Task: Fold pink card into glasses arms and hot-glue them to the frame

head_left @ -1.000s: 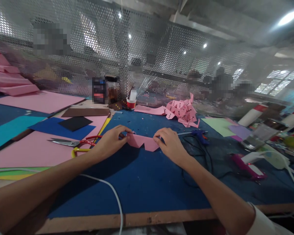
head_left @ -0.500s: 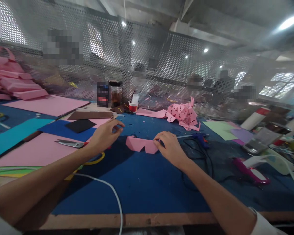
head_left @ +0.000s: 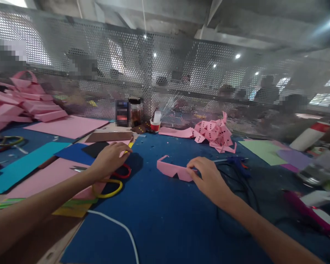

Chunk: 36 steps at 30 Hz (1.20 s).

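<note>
My right hand [head_left: 209,179] pinches the right end of a pink folded paper piece [head_left: 173,170], which has a notch in its lower edge and a bent strip at its left end. That piece is near the middle of the blue table surface. Over the sheets on the left, my left hand [head_left: 111,159] is closed with its fingertips near a small yellow edge; whatever it may hold is too hidden to make out. Beneath and beside that hand lie scissors with red handles [head_left: 123,171] and a yellow-handled pair [head_left: 111,189].
A dotted pink paper pile [head_left: 213,134] stands at the back, near a red and white cup [head_left: 155,125]. Blue [head_left: 240,165] and magenta [head_left: 310,214] glue guns lie right with cables. Pink paper strips [head_left: 30,99] are heaped far left. A white cable [head_left: 121,223] crosses the front.
My left hand has moved left from beside the pink piece to the sheets, and its fingers have closed. The pink piece now shows its bent left strip. The view has shifted.
</note>
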{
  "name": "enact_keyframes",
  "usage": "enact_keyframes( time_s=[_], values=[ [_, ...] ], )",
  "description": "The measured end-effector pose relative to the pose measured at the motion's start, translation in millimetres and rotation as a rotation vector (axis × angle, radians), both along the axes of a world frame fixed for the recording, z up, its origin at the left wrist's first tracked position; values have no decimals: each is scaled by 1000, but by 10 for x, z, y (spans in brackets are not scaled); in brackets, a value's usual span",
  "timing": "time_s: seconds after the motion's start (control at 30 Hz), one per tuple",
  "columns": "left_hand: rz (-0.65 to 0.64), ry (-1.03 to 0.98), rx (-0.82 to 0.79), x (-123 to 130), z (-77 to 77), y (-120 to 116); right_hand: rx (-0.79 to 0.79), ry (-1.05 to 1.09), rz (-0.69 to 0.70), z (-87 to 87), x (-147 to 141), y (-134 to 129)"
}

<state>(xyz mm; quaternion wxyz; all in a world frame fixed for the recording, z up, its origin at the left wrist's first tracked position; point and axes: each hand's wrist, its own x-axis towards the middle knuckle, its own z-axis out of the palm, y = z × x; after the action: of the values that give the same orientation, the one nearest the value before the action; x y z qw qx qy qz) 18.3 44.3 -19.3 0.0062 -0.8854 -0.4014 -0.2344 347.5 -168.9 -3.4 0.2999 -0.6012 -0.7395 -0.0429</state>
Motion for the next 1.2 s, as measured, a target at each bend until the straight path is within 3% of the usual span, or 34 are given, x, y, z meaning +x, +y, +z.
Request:
enact_keyframes(
  time_s=[0.2,0.63,0.8,1.2],
  values=[
    [-52,115,57,67,-4,306,70,4,-12,-87,17,-87],
    [-25,215,170,141,-109,1036,196,-179,34,-224,270,-50],
    [-61,272,165,188,-105,1154,200,-225,51,-239,328,-17],
    [-81,374,150,276,8,1189,179,-266,27,-328,340,-77]
  ],
)
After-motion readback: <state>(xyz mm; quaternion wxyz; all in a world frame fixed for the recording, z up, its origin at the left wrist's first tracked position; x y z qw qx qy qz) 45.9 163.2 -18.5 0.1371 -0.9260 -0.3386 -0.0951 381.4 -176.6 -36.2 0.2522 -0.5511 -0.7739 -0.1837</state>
